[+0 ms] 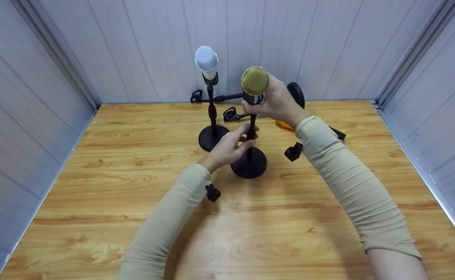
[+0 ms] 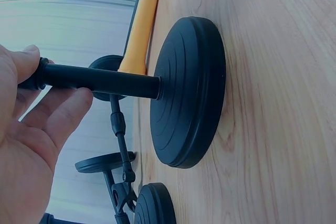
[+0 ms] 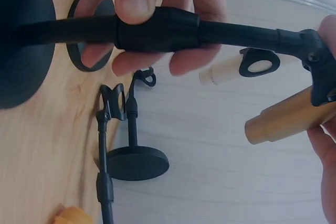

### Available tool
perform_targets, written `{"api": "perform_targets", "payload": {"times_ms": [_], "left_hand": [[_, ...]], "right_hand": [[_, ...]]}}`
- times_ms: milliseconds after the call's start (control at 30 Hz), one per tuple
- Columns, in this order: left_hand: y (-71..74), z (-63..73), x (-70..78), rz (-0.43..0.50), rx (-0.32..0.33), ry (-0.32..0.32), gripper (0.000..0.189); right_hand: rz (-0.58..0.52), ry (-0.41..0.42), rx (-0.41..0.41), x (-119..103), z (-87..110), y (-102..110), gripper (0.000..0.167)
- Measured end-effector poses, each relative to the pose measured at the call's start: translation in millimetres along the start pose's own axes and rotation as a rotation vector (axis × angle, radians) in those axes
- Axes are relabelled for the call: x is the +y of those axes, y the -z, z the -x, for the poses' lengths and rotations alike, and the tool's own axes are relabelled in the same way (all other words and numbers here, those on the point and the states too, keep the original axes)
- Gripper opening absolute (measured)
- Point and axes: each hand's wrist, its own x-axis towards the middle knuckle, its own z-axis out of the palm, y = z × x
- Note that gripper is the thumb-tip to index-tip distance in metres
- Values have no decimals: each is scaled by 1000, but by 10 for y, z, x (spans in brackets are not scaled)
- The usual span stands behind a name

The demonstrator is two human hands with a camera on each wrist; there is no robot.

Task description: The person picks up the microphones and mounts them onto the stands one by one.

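A gold-headed microphone (image 1: 255, 81) is held by my right hand (image 1: 280, 99) at the top of a black desk stand (image 1: 248, 167). Its gold handle (image 3: 286, 118) lies against the stand's clip (image 3: 321, 77); whether it is seated inside, I cannot tell. Lower down, my left hand (image 1: 229, 147) grips the stand's pole. In the right wrist view, left thumb and fingers wrap the thick collar (image 3: 157, 29). The round base (image 2: 184, 93) stands on the table. Close by on the left, a white microphone (image 1: 206, 60) sits in another upright black stand (image 1: 212, 112).
Behind my hands, black stands lie on their sides, one with its clip (image 1: 230, 114) toward me and a round base (image 1: 296, 94) near the back wall. A yellow-orange object with a dark part (image 2: 139, 35) lies there too. Ribbed panels (image 1: 250, 35) enclose the wooden table (image 1: 134, 186).
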Motion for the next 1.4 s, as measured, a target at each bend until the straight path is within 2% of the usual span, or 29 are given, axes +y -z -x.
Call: {"api": "perform_targets", "payload": {"times_ms": [100,300,533,867,1167,1400], "left_hand": [[15,-4,1,-11,9,-1,35],[19,3,-7,-8,30,6,33],[13,10,-2,-16,31,1,34],[10,13,-30,0,44,-18,36],[7,15,-25,7,44,-7,37],[-11,13,-32,11,59,-32,35]], "right_hand": [[-14,-1,46,3,-5,-34,60],[-15,-5,81,-7,-12,-67,58],[108,-2,130,14,24,-85,59],[145,52,181,22,27,-87,60],[139,19,157,-2,33,-82,53],[78,11,108,11,18,-65,45]]}}
